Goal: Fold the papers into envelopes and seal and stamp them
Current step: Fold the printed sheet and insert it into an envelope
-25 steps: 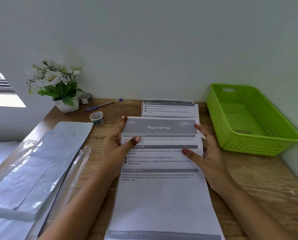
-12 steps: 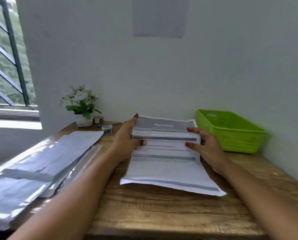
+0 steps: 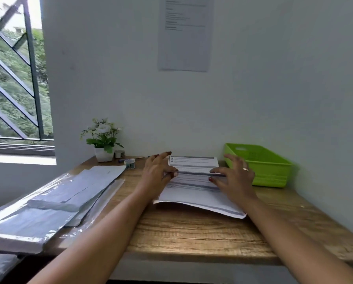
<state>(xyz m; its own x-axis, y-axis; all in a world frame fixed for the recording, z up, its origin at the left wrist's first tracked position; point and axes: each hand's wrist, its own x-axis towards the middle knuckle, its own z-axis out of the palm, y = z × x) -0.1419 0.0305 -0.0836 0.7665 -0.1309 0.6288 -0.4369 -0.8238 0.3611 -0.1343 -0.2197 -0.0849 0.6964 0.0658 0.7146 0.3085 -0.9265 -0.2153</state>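
A printed sheet of paper lies on the wooden table, its far part folded toward me along a crease. My left hand pinches the left end of the folded edge. My right hand grips the right end with thumb and fingers. More printed sheets lie just behind, near the wall. A stack of white envelopes in clear plastic wrap sits at the left of the table.
A green plastic basket stands at the right against the wall. A potted white flower, a tape roll, a small round pot and a pen sit at the back left. A notice hangs on the wall.
The view has tilted up, showing the wall and window. My hands have brought the top edge of the sheet further toward me, so the fold is flatter.
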